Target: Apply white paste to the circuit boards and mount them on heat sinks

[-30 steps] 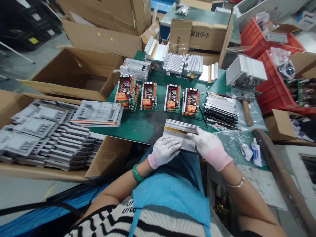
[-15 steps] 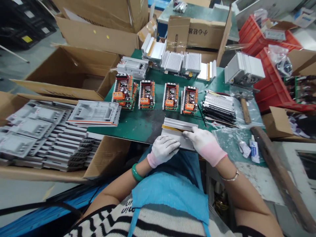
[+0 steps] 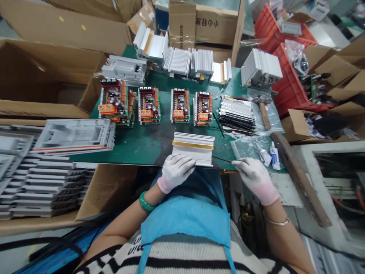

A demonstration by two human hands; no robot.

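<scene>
A finned aluminium heat sink with a yellow strip along it lies flat on the green-topped bench, close to the bench's front edge, its long axis running crosswise in front of the person. The left hand, in a white glove with a pink cuff, is the nearer of the two. It sits at the heat sink's near left corner, fingers flattened and touching that long edge, resting there without closing round anything, the forearm angling in from the side with a green bangle at the wrist. The right hand, gloved alike, lies off to the right of the heat sink and apart from it, fingers loosely together and pointing inward at the bench edge, a thin silver bangle on that wrist. A thin dark rod runs from the heat sink's right end towards those fingertips; whether that hand has hold of it, I cannot tell.
</scene>
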